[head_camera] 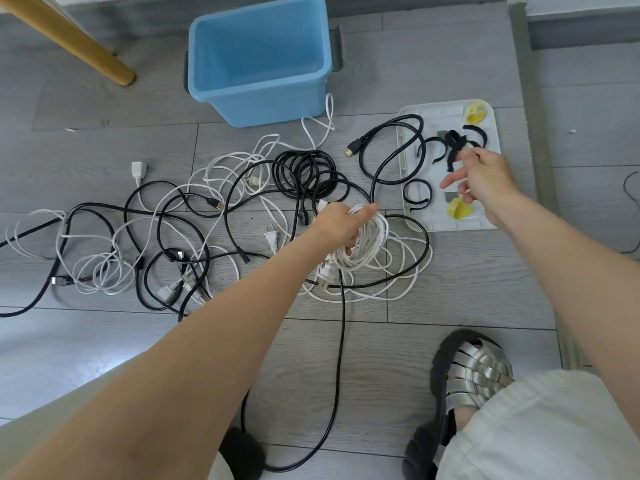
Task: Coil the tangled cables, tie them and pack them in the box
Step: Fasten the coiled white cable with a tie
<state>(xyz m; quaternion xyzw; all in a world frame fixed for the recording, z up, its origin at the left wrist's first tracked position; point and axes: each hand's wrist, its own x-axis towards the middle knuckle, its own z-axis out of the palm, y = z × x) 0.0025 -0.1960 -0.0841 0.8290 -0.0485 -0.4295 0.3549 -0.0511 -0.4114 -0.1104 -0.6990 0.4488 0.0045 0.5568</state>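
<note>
My left hand [341, 225] grips a coiled white cable [369, 242] above the floor, near the middle of the view. My right hand [485, 180] is over the white tray [491, 140] and pinches a black strap tie [453, 147] lifted off it. Black and white cables [194, 216] lie tangled across the grey floor to the left. A coiled black cable [304, 171] lies among them. The blue box [259, 60] stands at the back, with nothing inside it.
The tray holds more black ties [417, 194] and yellow ties [459, 207]. A wooden table leg [86, 46] slants at the back left. My sandalled foot [474, 375] is at the lower right. A metal rail [530, 98] runs along the right.
</note>
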